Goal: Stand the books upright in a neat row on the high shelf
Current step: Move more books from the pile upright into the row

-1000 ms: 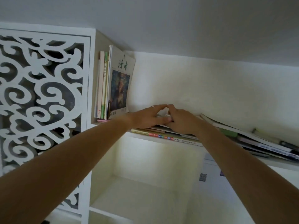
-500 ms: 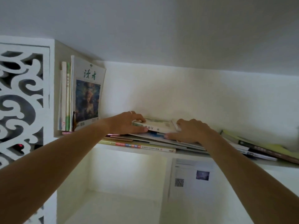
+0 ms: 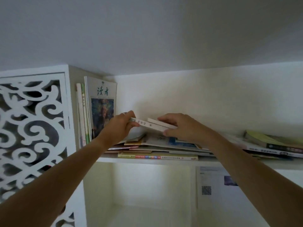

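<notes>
Both my hands hold a small white book (image 3: 151,125) lifted a little above a flat pile of books (image 3: 160,147) on the high shelf (image 3: 147,161). My left hand (image 3: 122,124) grips its left end, my right hand (image 3: 179,126) its right end. A second thin white book seems to lie on top of it. At the shelf's left end, a few books stand upright (image 3: 83,112), the front one a magazine with green characters and a picture on its cover (image 3: 102,105). More books lie flat at the right (image 3: 270,145).
A white carved fretwork panel (image 3: 32,128) flanks the shelf on the left. The ceiling hangs close above. Below the shelf is an open white compartment (image 3: 139,194), and a paper with a QR code (image 3: 206,190) is stuck on the panel to its right.
The white book has been raised off the pile, held at both ends. The view has shifted, with the shelf sitting lower in the frame than a second ago.
</notes>
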{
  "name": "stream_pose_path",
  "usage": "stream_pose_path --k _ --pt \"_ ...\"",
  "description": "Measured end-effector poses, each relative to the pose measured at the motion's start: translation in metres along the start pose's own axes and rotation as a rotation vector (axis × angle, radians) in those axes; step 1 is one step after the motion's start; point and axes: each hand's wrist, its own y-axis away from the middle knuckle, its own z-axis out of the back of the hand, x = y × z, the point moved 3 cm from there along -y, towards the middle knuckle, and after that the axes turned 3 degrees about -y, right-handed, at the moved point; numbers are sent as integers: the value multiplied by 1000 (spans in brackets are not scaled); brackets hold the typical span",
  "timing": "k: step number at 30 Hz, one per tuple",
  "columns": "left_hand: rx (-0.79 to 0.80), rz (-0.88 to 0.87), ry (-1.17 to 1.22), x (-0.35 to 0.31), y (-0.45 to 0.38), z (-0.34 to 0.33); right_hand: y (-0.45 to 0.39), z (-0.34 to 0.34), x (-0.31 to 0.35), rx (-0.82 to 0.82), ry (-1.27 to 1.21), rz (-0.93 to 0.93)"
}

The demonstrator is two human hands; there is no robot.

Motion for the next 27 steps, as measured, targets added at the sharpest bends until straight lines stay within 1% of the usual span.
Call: stream_pose_path --k 1,3,4,5,6,8,10,11,12,13,14,16,18,20,23,25,27 --pt "-2 10 8 10 2 2 -2 1 -1 86 5 -25" --pt "-21 55 46 29 7 1 -3 7 -5 252 265 -119" --pt "-41 109 88 36 9 -2 -3 10 -5 300 383 -153" --pt "-66 181 159 39 11 -5 -4 11 -3 307 423 -161" --pt "-99 274 273 39 12 -9 -6 11 0 279 408 -153" --pt "-154 516 641 30 10 -18 -10 7 3 218 346 -131" --pt "-184 774 1020 14 1 -22 -12 2 4 198 296 -119" --pt "-205 897 1160 7 -5 -20 -12 -2 6 200 284 -113" --pt "-227 989 1257 1 -11 -16 -13 -5 7 201 273 -117" --pt "-257 1055 1308 -2 -16 -12 -13 -9 9 187 260 -128" --pt "-284 1086 1315 -3 -20 -9 -14 -11 11 150 245 -138" --pt "-346 1050 1290 -3 -21 -6 -17 -14 17 34 187 -139" --pt "-420 940 1130 -2 -19 -1 -21 -18 27 -99 91 -130" --pt "-530 777 926 0 -19 13 -28 -26 43 -237 33 -99" --pt "-690 479 789 -7 -27 43 -48 -49 74 -402 -141 -29" --pt "-722 348 751 -8 -33 55 -68 -73 93 -387 -277 21" --pt "-703 321 738 0 -33 59 -88 -98 103 -313 -352 65"
